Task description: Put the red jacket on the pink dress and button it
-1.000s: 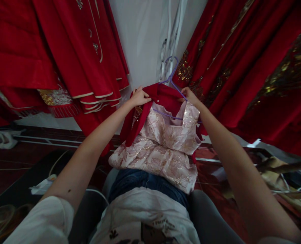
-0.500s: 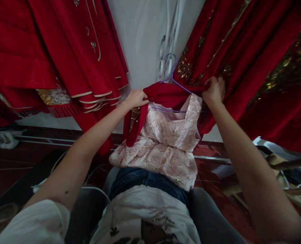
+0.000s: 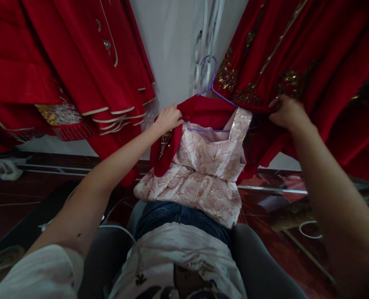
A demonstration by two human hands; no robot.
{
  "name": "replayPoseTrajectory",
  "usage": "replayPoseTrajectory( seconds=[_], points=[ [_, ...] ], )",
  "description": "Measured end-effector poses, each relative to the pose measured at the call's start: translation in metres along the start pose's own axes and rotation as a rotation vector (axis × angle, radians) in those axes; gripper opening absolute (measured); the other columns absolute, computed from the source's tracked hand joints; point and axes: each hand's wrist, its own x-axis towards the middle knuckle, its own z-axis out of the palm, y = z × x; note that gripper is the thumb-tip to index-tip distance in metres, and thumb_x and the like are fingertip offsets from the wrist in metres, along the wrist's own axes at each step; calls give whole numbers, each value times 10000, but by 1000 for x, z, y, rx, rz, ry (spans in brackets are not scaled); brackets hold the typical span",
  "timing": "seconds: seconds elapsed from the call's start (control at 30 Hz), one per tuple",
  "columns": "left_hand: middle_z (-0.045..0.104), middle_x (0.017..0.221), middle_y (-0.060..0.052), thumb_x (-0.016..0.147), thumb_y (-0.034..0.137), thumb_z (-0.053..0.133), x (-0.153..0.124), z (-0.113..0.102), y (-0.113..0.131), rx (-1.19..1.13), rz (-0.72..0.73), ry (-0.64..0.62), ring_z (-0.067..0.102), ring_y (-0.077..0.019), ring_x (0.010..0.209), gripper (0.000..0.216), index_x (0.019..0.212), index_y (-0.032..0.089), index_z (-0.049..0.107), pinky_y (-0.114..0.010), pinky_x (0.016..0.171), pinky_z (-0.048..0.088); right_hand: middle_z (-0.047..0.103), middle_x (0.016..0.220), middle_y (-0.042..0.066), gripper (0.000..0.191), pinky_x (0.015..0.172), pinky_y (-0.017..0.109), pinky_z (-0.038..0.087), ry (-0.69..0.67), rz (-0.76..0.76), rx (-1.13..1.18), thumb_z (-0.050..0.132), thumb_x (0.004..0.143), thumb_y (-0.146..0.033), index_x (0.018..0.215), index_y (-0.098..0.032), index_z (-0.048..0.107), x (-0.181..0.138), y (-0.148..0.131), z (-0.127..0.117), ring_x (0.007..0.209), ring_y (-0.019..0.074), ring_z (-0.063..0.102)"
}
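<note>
Above the lap (image 3: pixel 178 214), left hand (image 3: pixel 168 118) and right hand (image 3: pixel 286 112) clutch one red jacket (image 3: pixel 209 112) over one pink dress (image 3: pixel 203 166) on one hanger (image 3: pixel 217 91).

Your left hand (image 3: pixel 168 118) closes on the red jacket (image 3: pixel 209 112), fingertips buried in cloth. Right hand (image 3: pixel 286 112): fingertips under a red fold, grip unreadable. Purple hanger (image 3: pixel 209 130): shoulders covered by the jacket. Ornament (image 3: pixel 165 141) beside your left hand too small to identify. Hanging red robes (image 3: pixel 78 62) cut off at the top edge.
</note>
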Motion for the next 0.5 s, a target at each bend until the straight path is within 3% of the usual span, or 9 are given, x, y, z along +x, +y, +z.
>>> replayPoseTrajectory(
  seconds=[0.1, 0.17, 0.33, 0.43, 0.5],
  points=[
    [531, 1196, -204, 885, 341, 470, -3, -1, 11, -16, -70, 9, 560, -343, 1064, 405, 1126, 93, 679, -439, 898, 416, 625, 953, 74, 585, 718, 289, 453, -361, -54, 64, 709, 639, -116, 1182, -168, 499, -9, -2, -2, 757, 174, 562],
    [535, 1181, -204, 876, 331, 493, -6, -2, 15, -40, -90, 30, 562, -347, 1059, 390, 1111, 85, 685, -441, 900, 419, 628, 981, 82, 629, 727, 291, 457, -402, -108, 103, 741, 641, -144, 1208, -165, 469, -18, -5, -5, 762, 172, 572],
    [556, 1130, -180, 871, 339, 526, -10, -1, 15, -103, -75, 74, 559, -349, 1056, 347, 1050, 107, 712, -456, 909, 415, 631, 850, 68, 341, 717, 334, 438, -16, -116, 1, 713, 692, -215, 1010, -189, 592, -46, -12, -22, 738, 199, 564],
    [552, 1140, -176, 875, 343, 531, -8, 2, 16, -121, -81, 85, 552, -341, 1067, 343, 1053, 111, 710, -451, 921, 407, 641, 891, 87, 262, 715, 345, 437, 234, -117, -41, 706, 698, -248, 941, -202, 618, -58, -17, -31, 778, 219, 579],
    [546, 1148, -179, 878, 346, 527, -7, 4, 18, -128, -88, 80, 550, -342, 1069, 345, 1052, 108, 708, -451, 925, 402, 643, 833, 76, 190, 723, 338, 438, 167, -84, 24, 707, 703, -232, 867, -192, 619, -62, -20, -31, 745, 199, 582]
  ],
)
